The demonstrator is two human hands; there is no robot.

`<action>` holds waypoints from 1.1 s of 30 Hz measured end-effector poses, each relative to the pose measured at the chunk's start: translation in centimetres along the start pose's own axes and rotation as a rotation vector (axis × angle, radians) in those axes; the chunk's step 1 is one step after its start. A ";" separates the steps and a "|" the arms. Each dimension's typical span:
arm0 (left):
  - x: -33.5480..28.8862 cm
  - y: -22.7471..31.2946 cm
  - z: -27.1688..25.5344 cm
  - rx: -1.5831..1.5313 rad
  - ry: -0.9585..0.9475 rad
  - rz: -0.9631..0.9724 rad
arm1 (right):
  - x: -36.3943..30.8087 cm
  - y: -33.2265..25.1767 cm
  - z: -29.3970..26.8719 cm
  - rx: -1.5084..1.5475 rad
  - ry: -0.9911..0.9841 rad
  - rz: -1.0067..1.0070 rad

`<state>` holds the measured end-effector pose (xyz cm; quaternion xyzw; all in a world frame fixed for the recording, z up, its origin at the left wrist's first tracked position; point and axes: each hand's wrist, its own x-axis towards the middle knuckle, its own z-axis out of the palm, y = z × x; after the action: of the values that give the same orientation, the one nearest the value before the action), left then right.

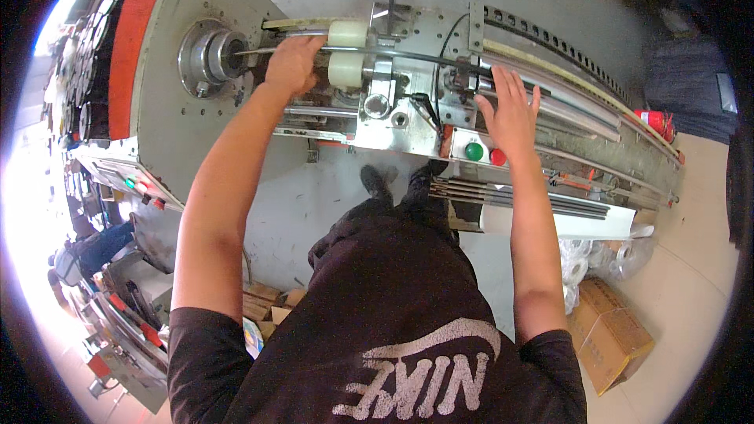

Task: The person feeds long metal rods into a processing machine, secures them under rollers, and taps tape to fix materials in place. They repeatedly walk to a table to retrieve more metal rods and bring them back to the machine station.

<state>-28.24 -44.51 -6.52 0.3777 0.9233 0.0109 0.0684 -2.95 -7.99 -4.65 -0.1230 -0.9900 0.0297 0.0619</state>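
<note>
A long thin metal rod [416,55] runs lengthwise over the machine, its left end at the round steel chuck [210,59]. My left hand [292,67] is closed around the rod between the chuck and the white plastic rollers [345,53]; some of its fingers are hidden. At the carriage's right side, my right hand [509,114] lies with fingers stretched out and thumb apart, by the rod's right stretch, and grips nothing. Whether its fingertips touch the rod I cannot tell. Below that hand are a green button [473,151] and a red button [497,157].
Several dark rods [534,202] lie on a white-lined tray along the machine's near side. A grey machine housing [216,0] stands left. Cardboard boxes [609,334] and plastic-wrapped rolls [577,263] sit at the lower right. A black cable [445,47] loops over the carriage.
</note>
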 end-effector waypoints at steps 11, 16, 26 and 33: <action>0.2 -6.1 0.8 -0.036 -0.115 -0.119 | 0.0 0.6 1.5 -0.053 0.038 0.082; -0.2 -7.6 0.9 -0.061 -0.152 -0.097 | 0.3 -0.1 1.7 -0.056 0.057 0.069; 0.8 -4.1 1.4 -0.090 -0.133 -0.038 | 0.9 -2.5 1.6 -0.052 -0.011 0.091; 2.3 -0.7 2.9 -0.112 -0.115 -0.020 | 0.9 -3.1 2.0 -0.049 -0.027 0.086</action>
<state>-29.98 -43.54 -9.75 0.3638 0.9196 0.0402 0.1424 -4.84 -10.84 -6.29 -0.1666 -0.9850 0.0097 0.0443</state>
